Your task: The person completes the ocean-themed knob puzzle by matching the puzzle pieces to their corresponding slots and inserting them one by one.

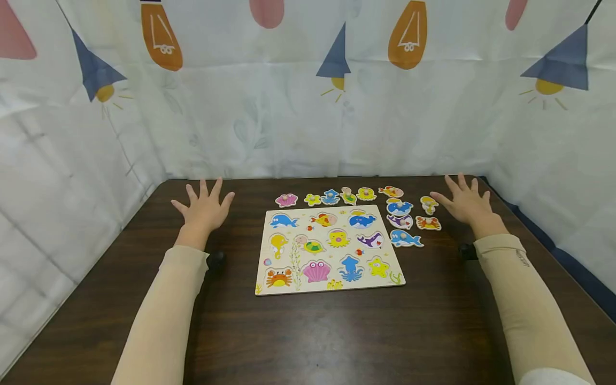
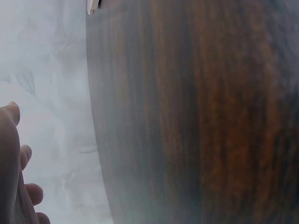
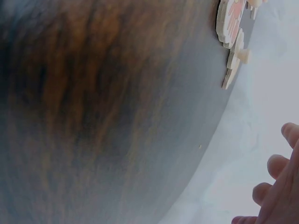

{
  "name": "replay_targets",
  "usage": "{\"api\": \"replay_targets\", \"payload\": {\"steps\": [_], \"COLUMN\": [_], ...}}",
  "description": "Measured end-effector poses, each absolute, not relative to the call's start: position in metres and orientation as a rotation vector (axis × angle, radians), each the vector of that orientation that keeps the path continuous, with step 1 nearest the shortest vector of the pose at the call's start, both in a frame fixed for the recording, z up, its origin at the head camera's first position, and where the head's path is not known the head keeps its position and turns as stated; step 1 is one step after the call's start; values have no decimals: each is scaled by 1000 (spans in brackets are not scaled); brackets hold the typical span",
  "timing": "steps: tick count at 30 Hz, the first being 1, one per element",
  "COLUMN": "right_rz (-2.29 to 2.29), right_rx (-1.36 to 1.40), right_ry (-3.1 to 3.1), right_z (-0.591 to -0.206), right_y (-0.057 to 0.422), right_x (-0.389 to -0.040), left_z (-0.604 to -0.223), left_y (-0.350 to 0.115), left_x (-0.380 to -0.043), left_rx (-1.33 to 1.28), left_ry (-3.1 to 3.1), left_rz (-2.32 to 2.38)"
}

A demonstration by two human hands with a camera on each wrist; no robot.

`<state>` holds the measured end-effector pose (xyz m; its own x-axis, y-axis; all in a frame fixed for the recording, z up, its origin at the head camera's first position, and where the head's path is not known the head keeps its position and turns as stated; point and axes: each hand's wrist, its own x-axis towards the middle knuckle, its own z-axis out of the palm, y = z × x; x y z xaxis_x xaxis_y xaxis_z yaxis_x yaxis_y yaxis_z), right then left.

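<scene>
Fingers spread wide on the left hand point(image 1: 203, 210) and right hand point(image 1: 468, 205), gripping nothing. A yellow piece point(image 1: 429, 205) lies at the right's nine o'clock, the crab point(image 1: 428, 223) at eight. Between the hands, the board point(image 1: 332, 254) lies on the table point(image 1: 313, 342), other pieces point(image 1: 366, 194) around it from eleven to nearly three.

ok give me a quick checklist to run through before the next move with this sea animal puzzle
1. Left hand free: ok, fingers spread, holding nothing.
2. Right hand free: ok, fingers spread, holding nothing; the yellow seahorse piece is nearby.
3. Puzzle board picture side up: ok.
4. Recesses free: ok, the loose pieces lie outside the board.
5. Pieces near the left hand: not ok, even the pink shell piece lies well apart from it.
6. Blue dolphin piece clear of the board's edge: cannot tell, very close.
</scene>
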<state>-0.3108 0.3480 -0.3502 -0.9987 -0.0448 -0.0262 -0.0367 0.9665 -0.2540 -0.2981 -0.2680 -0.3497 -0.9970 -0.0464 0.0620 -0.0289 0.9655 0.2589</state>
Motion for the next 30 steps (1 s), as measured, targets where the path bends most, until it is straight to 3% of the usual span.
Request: {"api": "replay_targets", "payload": {"steps": [30], "right_rz": [-359], "right_rx": [-240], "right_ry": [3091], "right_z": [-339], "right_y": [336], "right_x": [-307], "left_z": [-349], "left_y": [-256], "left_x": [-293], "left_rx": [0], "left_ry": [-3031], "left_rz": [-476]}}
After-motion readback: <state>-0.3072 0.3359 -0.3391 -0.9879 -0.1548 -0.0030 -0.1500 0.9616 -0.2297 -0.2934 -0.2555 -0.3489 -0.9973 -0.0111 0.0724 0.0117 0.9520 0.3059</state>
